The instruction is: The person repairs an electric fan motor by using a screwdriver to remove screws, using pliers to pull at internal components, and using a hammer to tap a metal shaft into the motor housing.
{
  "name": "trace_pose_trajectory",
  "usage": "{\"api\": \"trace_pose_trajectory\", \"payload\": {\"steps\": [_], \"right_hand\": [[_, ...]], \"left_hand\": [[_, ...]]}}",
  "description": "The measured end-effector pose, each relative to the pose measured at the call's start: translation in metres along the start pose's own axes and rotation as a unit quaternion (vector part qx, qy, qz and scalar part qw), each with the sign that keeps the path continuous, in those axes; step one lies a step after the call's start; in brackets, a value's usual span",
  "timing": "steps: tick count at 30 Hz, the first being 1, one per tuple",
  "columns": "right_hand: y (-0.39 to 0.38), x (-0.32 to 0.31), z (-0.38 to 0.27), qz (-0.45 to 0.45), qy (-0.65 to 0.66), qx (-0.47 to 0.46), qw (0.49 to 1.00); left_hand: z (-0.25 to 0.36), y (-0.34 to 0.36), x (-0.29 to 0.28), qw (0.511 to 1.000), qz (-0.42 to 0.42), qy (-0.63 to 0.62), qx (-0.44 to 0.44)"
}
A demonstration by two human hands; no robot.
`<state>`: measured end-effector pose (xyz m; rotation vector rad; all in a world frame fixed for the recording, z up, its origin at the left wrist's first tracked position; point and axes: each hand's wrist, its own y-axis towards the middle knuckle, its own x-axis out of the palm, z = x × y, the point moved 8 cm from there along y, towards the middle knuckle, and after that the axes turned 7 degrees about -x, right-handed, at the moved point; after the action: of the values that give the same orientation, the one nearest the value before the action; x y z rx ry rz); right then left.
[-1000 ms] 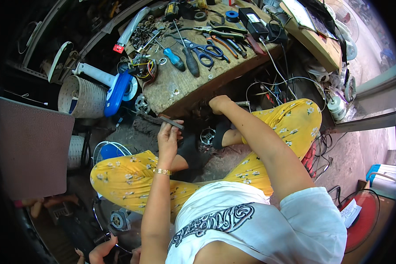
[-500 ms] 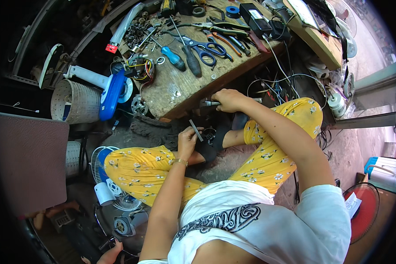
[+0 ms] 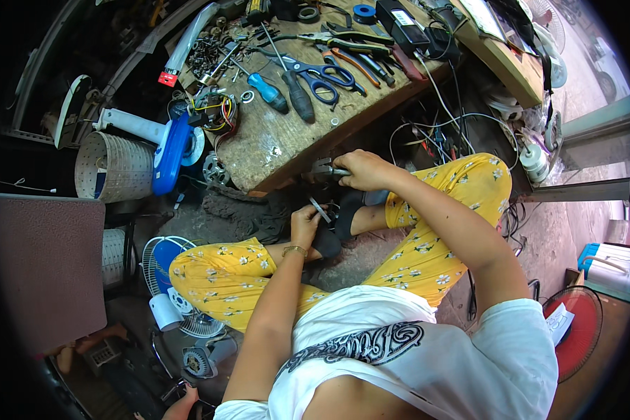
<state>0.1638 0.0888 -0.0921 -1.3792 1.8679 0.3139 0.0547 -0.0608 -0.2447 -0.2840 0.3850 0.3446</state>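
Between my feet, my left hand (image 3: 304,225) is closed round a narrow flat metal bar (image 3: 320,210), which points up and to the left. Just beside the bar, a dark round metal part (image 3: 334,209) shows in part; the hand and bar cover the rest. To the right and farther out, under the workbench edge, my right hand (image 3: 362,170) grips what looks like a hammer (image 3: 322,168). Its grey metal head sticks out left of my fingers, above the bar and apart from it.
The wooden workbench (image 3: 287,150) carries scissors (image 3: 322,78), screwdrivers (image 3: 299,98), pliers and loose screws. Cables (image 3: 437,136) tangle beneath its right side. A blue and white fan stand (image 3: 171,154) and a perforated basket (image 3: 112,168) are at left. Another person's hand (image 3: 182,402) shows lower left.
My right hand has moved slightly down and right, its wrist turned, so the grey metal head shows more. The bar in my left hand has tilted and shifted a little right and down.
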Motion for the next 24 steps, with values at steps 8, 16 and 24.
{"api": "trace_pose_trajectory", "payload": {"steps": [8,16,24], "right_hand": [[-0.002,-0.004,0.003,0.009,0.001,-0.009,1.0],[0.001,0.014,-0.007,-0.024,-0.067,-0.047,0.996],[-0.004,0.044,-0.002,-0.03,-0.157,-0.091,0.983]], "left_hand": [[0.008,-0.002,0.004,0.993,0.062,0.095,0.044],[0.008,0.001,0.015,0.994,0.087,0.059,0.007],[-0.011,0.009,0.012,0.992,0.072,0.03,-0.095]]}}
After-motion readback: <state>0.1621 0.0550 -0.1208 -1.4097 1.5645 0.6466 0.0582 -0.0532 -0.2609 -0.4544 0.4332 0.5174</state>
